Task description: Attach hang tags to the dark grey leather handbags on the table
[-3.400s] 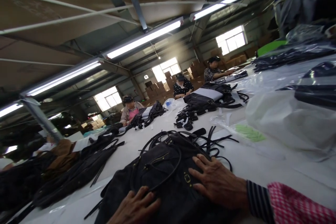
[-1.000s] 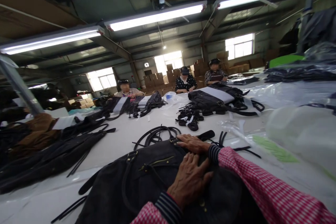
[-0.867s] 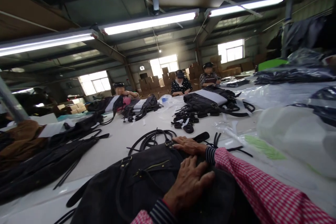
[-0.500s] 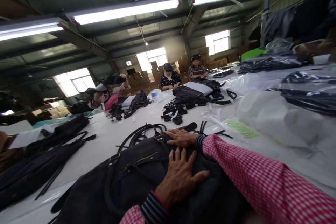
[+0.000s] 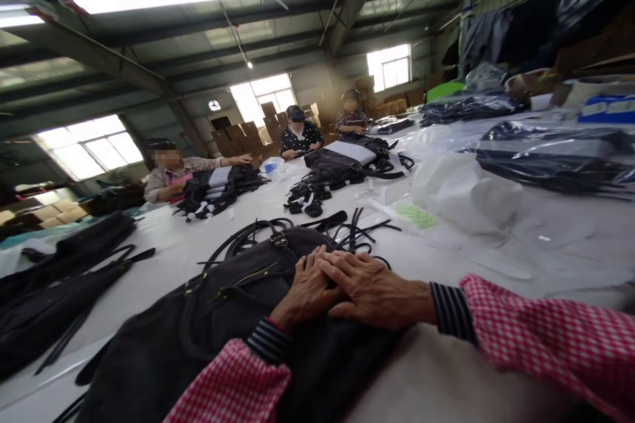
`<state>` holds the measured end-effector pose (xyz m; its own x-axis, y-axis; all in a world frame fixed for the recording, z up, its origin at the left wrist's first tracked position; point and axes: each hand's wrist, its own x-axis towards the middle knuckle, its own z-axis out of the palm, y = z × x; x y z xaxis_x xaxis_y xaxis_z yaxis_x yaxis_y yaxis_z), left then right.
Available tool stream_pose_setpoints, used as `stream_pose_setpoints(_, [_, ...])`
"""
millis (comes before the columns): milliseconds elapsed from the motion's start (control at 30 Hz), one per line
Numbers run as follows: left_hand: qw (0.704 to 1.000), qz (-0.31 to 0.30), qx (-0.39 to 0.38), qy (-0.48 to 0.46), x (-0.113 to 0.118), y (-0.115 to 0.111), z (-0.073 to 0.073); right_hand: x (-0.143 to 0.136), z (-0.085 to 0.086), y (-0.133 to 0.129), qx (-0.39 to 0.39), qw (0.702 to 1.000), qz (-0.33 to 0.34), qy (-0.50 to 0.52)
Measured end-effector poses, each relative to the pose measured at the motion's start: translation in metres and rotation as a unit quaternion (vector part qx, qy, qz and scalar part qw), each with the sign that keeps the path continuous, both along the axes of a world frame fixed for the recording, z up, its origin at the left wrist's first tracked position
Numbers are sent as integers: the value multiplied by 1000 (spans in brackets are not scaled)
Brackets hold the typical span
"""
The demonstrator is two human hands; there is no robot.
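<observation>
A black fabric handbag (image 5: 163, 337) lies flat across the white table in front of me. It has looped handles, metal rings and a gold-toned zip pocket (image 5: 245, 281). My left hand (image 5: 310, 291) presses flat on its upper right part, fingers stretched out. Beside it and partly over its fingers lies my right hand (image 5: 370, 287), also flat with fingers extended. Neither hand grips anything. Loose black straps (image 5: 362, 231) spread out from the bag's far edge, just beyond my fingers.
More black bags (image 5: 64, 291) lie at the left. Farther back are bag stacks with white wrapping (image 5: 352, 152) and bundled straps (image 5: 305, 198). Clear plastic and white sheets (image 5: 456, 192) cover the right side, near plastic-wrapped dark bags (image 5: 550, 155). Several co-workers (image 5: 297, 132) sit across the table.
My right hand has drawn back toward me, from the bag's far edge to beside and partly over my left hand. At the left, a co-worker has lowered a raised arm onto the stack.
</observation>
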<state>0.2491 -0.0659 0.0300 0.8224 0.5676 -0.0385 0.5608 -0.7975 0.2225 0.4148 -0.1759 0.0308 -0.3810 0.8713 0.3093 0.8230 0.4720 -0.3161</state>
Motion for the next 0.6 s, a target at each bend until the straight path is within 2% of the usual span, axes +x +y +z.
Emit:
stream_pose_setpoints(67, [995,25,-85,-48,0,4,14,3,-7,-3,14,999,-28,6])
stream_pose_setpoints(133, [980,73,-139,-122,-2,4,30,3,-9,-1,16,998,-56,8])
stream_pose_setpoints(200, [969,108,-151,-164,-7,-5,43,1,-12,1,10,998,-67,5])
stream_pose_setpoints(267, [978,95,-133,-132,-17,-28,48,1,-20,1,17,998,-56,-3])
stream_pose_setpoints(367, [994,22,-91,-49,-33,-72,34,12,-47,2,73,997,-32,-16])
stream_pose_setpoints(433, [994,17,-74,-79,-39,-92,19,27,-67,11,132,991,1,-33])
stream_pose_setpoints(533, [990,21,-91,-107,-43,-101,5,46,-79,35,242,968,55,-40])
stream_pose_setpoints(600, [990,23,-95,-104,-42,-96,-1,48,-78,50,288,957,30,-19])
